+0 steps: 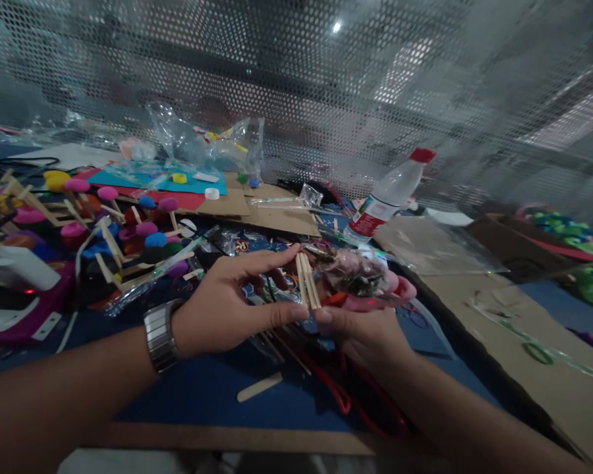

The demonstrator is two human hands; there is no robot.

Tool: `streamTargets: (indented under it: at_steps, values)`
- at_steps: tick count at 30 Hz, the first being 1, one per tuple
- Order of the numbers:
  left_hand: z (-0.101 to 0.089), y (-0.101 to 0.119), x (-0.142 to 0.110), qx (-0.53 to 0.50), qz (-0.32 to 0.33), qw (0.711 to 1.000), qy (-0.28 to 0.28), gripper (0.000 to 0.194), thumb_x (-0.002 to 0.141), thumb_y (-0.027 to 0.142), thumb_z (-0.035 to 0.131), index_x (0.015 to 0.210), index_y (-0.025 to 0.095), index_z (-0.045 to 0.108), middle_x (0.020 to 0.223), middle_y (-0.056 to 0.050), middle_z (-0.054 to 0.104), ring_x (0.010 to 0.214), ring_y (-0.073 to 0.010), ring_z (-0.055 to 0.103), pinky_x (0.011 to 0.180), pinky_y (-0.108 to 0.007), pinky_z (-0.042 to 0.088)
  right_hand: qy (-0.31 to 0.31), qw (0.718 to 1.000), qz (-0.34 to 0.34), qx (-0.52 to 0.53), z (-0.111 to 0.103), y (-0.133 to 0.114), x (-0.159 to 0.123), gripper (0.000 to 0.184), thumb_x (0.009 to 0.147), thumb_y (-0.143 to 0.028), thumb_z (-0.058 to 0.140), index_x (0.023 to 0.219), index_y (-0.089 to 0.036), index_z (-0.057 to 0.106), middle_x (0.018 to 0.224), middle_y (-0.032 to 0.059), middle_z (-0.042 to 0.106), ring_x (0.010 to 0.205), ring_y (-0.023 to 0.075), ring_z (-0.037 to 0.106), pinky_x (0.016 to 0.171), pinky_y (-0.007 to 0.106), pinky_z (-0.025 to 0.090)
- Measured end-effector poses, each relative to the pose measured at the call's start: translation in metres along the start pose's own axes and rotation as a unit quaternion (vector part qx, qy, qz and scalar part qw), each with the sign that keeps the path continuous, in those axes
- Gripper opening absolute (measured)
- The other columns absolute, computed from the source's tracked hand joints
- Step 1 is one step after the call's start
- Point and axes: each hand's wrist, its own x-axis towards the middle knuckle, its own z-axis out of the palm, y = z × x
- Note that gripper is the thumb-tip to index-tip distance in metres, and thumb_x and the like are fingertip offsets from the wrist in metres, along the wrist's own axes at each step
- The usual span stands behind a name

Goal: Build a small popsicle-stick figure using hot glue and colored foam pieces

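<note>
Several short wooden craft sticks (307,280), set side by side, stand between my two hands above the table. My left hand (237,296) pinches them, index finger at the upper end and thumb at the lower end. The thumb of my right hand (366,332) presses near their lower end; its other fingers are mostly hidden. Above and against my right hand is a pink bundle (360,273) partly covered in clear plastic; I cannot tell if the hand grips it. Below lie a loose craft stick (259,387) and something with red loop handles (343,398), blurred.
Colourful clay lumps (145,229) with wooden sticks crowd the left, beside a purple and white device (29,289). A red-capped bottle (383,204) tilts behind my hands. Cardboard (277,214), plastic bags (212,145) and a perforated metal screen (296,79) are farther back.
</note>
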Motion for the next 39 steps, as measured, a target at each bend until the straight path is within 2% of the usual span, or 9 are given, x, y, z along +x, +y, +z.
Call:
streamTargets:
  at_steps: [4,9,18,25,28,33,39]
  values:
    - [0.000,0.001,0.000,0.002,0.005,1.000,0.009,0.056,0.073,0.033,0.089,0.126,0.022,0.075,0.127,-0.012,0.076,0.110,-0.0295,0.073,0.095,-0.040,0.060,-0.023,0.999,0.017,0.014,0.000,-0.001,0.000,0.071,0.062,-0.043,0.095,0.126,-0.026,0.069,0.108,0.0079,0.081,0.107,0.0350,0.075,0.103,0.055,0.057]
    - [0.000,0.001,0.001,0.000,0.004,1.000,0.015,0.055,0.071,0.032,0.090,0.123,0.021,0.076,0.128,-0.012,0.075,0.113,-0.0311,0.073,0.104,-0.044,0.057,-0.024,0.999,0.022,0.016,0.001,-0.003,0.000,0.070,0.061,-0.042,0.096,0.123,-0.024,0.070,0.102,0.0078,0.081,0.105,0.0352,0.076,0.104,0.056,0.056]
    - [0.001,0.006,0.001,0.022,0.001,0.999,0.031,0.054,0.069,0.034,0.091,0.121,0.023,0.078,0.125,-0.011,0.076,0.114,-0.0315,0.073,0.101,-0.044,0.060,-0.009,1.000,0.018,0.016,0.007,-0.007,-0.001,0.063,0.059,-0.042,0.096,0.115,-0.027,0.073,0.096,0.0058,0.082,0.113,0.0355,0.073,0.112,0.056,0.050]
    - [-0.001,0.006,-0.001,0.059,-0.007,0.998,0.029,0.060,0.070,0.037,0.090,0.126,0.023,0.075,0.128,-0.011,0.075,0.117,-0.0319,0.072,0.100,-0.041,0.061,0.030,0.999,0.019,0.016,0.009,-0.004,-0.002,0.069,0.054,-0.042,0.098,0.116,-0.026,0.073,0.095,0.0068,0.082,0.106,0.0376,0.075,0.103,0.057,0.056]
    - [-0.002,0.007,-0.002,0.072,-0.006,0.997,0.027,0.060,0.071,0.037,0.089,0.127,0.022,0.074,0.129,-0.011,0.074,0.119,-0.0320,0.072,0.100,-0.041,0.061,0.019,0.999,0.022,0.013,0.006,-0.002,-0.002,0.068,0.056,-0.040,0.097,0.118,-0.026,0.072,0.097,0.0069,0.082,0.103,0.0368,0.076,0.101,0.056,0.058]
    - [-0.002,0.008,-0.001,0.085,0.002,0.996,0.021,0.059,0.073,0.037,0.088,0.127,0.020,0.074,0.130,-0.012,0.074,0.119,-0.0318,0.072,0.100,-0.040,0.062,0.003,1.000,0.025,0.016,0.003,0.000,-0.001,0.063,0.060,-0.040,0.096,0.117,-0.027,0.073,0.105,0.0069,0.081,0.111,0.0360,0.074,0.105,0.055,0.057]
    - [-0.003,0.007,-0.001,0.075,0.003,0.997,0.008,0.060,0.073,0.034,0.089,0.129,0.022,0.073,0.132,-0.011,0.073,0.121,-0.0315,0.071,0.109,-0.044,0.056,-0.022,1.000,0.008,-0.012,0.000,-0.002,0.001,0.057,0.060,-0.039,0.096,0.112,-0.029,0.074,0.097,0.0052,0.082,0.118,0.0354,0.071,0.113,0.055,0.050]
